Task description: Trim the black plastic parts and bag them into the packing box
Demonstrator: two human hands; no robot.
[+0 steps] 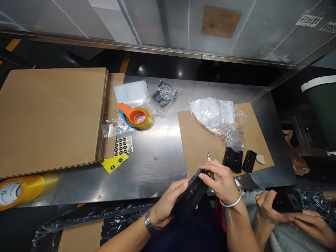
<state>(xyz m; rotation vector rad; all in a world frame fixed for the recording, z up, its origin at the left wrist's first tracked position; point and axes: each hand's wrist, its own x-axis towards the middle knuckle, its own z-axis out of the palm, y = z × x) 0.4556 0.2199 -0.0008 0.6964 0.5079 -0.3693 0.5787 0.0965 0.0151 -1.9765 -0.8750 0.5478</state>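
Note:
In front of my body, a long black plastic part [189,196] with a small round hole in its face is held tilted. My left hand [170,199], with a metal-link watch at the wrist, wraps round its lower end. The thumb and fingers of my right hand [220,178] pinch its upper end; a silver bangle circles that wrist. Just beyond the right hand's fingers shows the tip of a thin, knife-like tool [209,157]; whether it lies there or is held, I cannot tell. Three similar black parts [249,161] lie on the cardboard sheet [199,140] to the right.
Stacked flat cardboard [52,115] covers the left side of the metal table [154,154]. Nearby are an orange tape dispenser [138,116], round stickers [123,146] and a tape roll [21,192]. Clear plastic bags [212,113] lie behind. At right, another person's hands [267,206] hold a black part.

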